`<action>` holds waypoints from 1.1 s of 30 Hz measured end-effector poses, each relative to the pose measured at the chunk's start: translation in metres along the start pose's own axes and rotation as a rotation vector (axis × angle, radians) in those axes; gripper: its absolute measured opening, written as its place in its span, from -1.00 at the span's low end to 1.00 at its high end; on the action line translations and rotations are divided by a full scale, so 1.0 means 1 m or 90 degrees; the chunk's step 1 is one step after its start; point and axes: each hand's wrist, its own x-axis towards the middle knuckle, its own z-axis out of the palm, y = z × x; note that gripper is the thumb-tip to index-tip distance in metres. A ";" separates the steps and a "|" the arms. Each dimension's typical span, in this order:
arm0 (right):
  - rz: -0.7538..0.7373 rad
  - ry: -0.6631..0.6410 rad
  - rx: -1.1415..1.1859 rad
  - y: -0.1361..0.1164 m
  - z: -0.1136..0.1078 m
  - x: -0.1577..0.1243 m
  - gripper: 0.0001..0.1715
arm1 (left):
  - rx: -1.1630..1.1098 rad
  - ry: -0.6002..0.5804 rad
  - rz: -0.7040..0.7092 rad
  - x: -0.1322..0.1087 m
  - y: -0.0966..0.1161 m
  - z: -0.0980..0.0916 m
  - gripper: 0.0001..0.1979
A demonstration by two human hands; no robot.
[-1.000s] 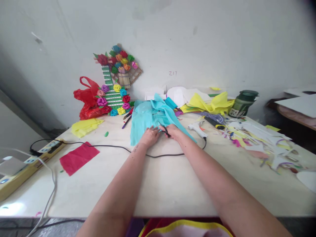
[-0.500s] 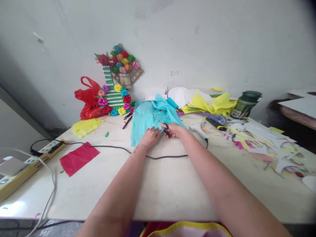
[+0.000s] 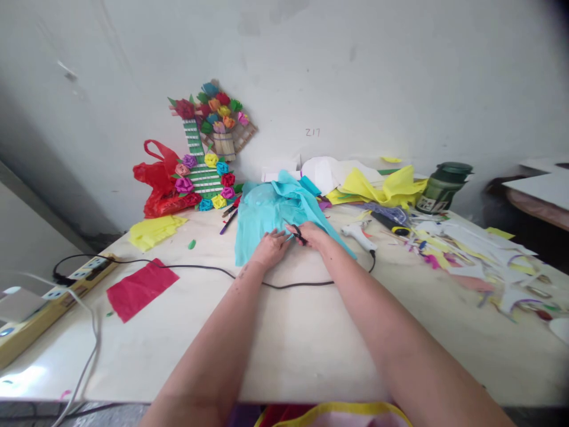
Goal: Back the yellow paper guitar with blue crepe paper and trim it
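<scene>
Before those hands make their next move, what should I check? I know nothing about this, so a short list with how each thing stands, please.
1. Scissors in the grip: ok; the right hand holds the black-handled scissors.
2. Turquoise crepe paper steadied: ok; the left hand has its fingers over the near part.
3. Left fingertips safely away from the blades: cannot tell; they are close together, and the blades are partly hidden.
4. Glue gun out of both hands: ok; it lies to the right of them.
5. Glue gun cool: cannot tell; heat doesn't show.
6. Black cord out of the way: not ok; it crosses the table beneath the arms.
</scene>
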 end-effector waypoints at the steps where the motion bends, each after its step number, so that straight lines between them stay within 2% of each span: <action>1: -0.007 0.003 0.001 0.001 0.001 0.000 -0.59 | 0.001 0.001 0.000 0.000 0.000 0.000 -0.63; 6: -0.004 -0.016 -0.015 0.003 0.000 0.003 -0.57 | -0.001 0.005 0.000 0.000 -0.001 0.001 -0.64; 13: 0.046 -0.020 -0.085 -0.011 -0.001 0.005 -0.60 | -0.011 -0.006 -0.010 -0.001 0.001 -0.002 -0.65; 19: -0.006 -0.003 -0.023 -0.005 0.004 0.021 -0.64 | -0.017 -0.008 -0.003 -0.001 0.001 -0.002 -0.64; 26: -0.051 0.058 -0.075 0.008 0.007 0.032 -0.61 | -0.013 0.005 0.005 0.000 -0.001 0.001 -0.64; 33: -0.036 0.014 -0.105 0.000 0.005 0.032 -0.58 | -0.016 -0.001 -0.002 -0.001 0.002 -0.003 -0.65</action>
